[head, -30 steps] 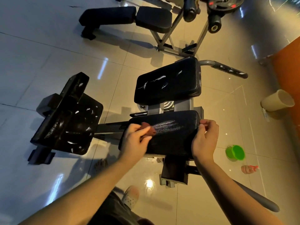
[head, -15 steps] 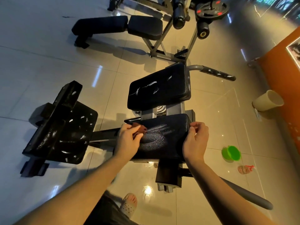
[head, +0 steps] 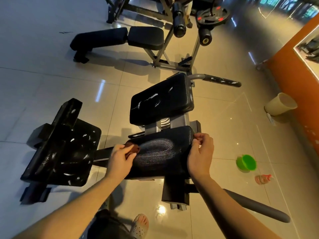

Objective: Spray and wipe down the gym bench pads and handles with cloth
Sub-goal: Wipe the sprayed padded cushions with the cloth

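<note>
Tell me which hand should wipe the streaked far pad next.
Left. The left hand grips the cloth on the near pad, just below the far pad; the right hand only pinches the near pad's right edge.

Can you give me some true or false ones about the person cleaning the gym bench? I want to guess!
1. The left hand holds a brown cloth on the near pad. True.
2. The right hand holds the spray bottle. False: it grips the near pad's right edge; the bottle lies on the floor.
3. The far pad has white streaks. True.
4. The green bowl sits on the far pad. False: it is on the floor, to the right of the near pad.
</note>
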The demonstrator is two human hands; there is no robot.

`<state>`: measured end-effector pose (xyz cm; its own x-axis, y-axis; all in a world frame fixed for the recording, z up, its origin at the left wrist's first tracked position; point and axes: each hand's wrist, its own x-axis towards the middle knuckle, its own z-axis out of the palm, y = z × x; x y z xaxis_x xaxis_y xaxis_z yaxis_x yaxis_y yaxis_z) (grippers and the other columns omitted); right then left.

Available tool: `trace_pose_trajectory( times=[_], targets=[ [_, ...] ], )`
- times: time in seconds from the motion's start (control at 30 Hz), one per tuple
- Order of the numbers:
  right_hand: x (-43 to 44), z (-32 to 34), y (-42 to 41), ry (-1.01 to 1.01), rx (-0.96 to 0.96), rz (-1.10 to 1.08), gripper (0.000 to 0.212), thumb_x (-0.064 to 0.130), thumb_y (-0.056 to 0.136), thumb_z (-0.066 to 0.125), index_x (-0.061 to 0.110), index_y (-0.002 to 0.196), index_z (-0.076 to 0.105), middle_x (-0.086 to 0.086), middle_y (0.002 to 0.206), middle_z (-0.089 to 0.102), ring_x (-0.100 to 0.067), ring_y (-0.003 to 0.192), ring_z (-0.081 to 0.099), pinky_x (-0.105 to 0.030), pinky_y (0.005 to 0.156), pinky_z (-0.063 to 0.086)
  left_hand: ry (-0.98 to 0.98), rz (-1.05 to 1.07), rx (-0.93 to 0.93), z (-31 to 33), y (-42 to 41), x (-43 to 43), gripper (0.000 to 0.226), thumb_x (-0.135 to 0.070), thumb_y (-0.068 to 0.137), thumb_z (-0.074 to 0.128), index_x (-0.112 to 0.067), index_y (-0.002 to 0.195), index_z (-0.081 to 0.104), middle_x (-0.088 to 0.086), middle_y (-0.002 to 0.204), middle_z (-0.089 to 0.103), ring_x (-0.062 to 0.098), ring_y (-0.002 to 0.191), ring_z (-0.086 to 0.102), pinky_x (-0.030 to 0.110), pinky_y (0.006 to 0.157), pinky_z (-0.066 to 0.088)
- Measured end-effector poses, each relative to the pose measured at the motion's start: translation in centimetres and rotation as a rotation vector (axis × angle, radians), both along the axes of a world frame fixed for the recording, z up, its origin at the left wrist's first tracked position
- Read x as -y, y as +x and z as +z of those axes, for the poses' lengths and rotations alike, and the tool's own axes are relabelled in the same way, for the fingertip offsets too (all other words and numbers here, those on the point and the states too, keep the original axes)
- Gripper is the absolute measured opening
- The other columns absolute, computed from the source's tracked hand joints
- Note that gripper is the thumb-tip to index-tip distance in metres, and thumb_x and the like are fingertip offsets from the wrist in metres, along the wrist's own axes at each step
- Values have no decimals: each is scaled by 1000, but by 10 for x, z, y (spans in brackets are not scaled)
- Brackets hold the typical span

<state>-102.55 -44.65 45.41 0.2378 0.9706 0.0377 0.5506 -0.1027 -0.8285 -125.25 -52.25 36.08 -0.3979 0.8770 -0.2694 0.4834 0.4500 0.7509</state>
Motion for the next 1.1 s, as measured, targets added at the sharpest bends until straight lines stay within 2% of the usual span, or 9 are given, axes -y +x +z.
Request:
trace_pose_trajectory(
  times=[0.13, 0.3, 0.43, 0.57, 0.73, 0.8, 0.87, 0.97, 1.1],
  targets=[
    [0, -1, 3, -27, -21, 40, 31, 18, 107, 43, 26, 133, 58, 8, 118, 47, -14, 119, 45, -29, 102, 39, 208, -75, 72, 51, 64, -54, 41, -24, 96, 70, -22, 137, 65, -3, 129, 48, 16, 121, 51, 24, 107, 41],
    [-4, -4, 12, -53, -86, 11, 33, 16, 107, 45, 24, 135, 62, 6, 112, 47, -17, 116, 49, -36, 107, 44, 353, -437, 162, 72, 74, 6, 50, -16, 93, 73, -38, 137, 62, -22, 128, 46, 3, 126, 48, 18, 107, 43],
    [-4, -5, 12, -39, -149, 9, 33, 15, 107, 47, 24, 133, 63, 8, 110, 48, -18, 116, 51, -35, 109, 43, 174, -191, 117, 19, 11, 47, 49, -11, 90, 75, -34, 132, 63, -27, 123, 46, -5, 119, 49, 33, 112, 46],
    [-3, -8, 3, -30, -139, 16, 34, 14, 106, 47, 21, 134, 64, 14, 107, 47, -21, 115, 51, -37, 108, 44, 63, -65, 27, 16, 9, -6, 40, -23, 96, 70, -22, 136, 65, -9, 125, 48, 12, 118, 49, 42, 113, 44],
    [-3, -5, 7, -46, -129, 5, 34, 16, 107, 45, 23, 135, 62, 7, 110, 48, -18, 115, 51, -38, 109, 45, 294, -207, 120, 73, 82, -54, 43, -23, 94, 72, -25, 137, 64, -13, 129, 45, 5, 123, 46, 14, 103, 42],
    [-4, -5, 11, -55, -134, -4, 34, 16, 107, 45, 23, 135, 62, 5, 112, 48, -17, 114, 51, -37, 108, 46, 346, -331, 150, 81, 87, -36, 46, -19, 93, 74, -29, 136, 64, -17, 127, 45, 1, 123, 46, 12, 103, 41],
    [-5, -6, 14, -52, -138, -6, 33, 17, 107, 45, 24, 135, 62, 8, 110, 48, -15, 113, 51, -36, 108, 46, 354, -386, 164, 64, 70, -5, 49, -14, 90, 76, -32, 135, 65, -22, 126, 46, 1, 126, 47, 14, 107, 41],
    [-4, -7, 11, -39, -145, 7, 33, 18, 107, 46, 25, 135, 63, 13, 109, 47, -12, 111, 50, -31, 107, 43, 240, -215, 123, 24, 24, 33, 50, -9, 88, 77, -36, 129, 64, -27, 123, 46, -6, 121, 48, 25, 110, 45],
    [-3, -10, 5, -29, -103, 25, 35, 20, 106, 46, 22, 137, 63, 17, 108, 46, -18, 114, 50, -36, 107, 45, 85, -90, 34, 19, 14, 5, 39, -18, 92, 74, -22, 130, 68, -10, 117, 49, 5, 107, 52, 38, 108, 49]
  ],
)
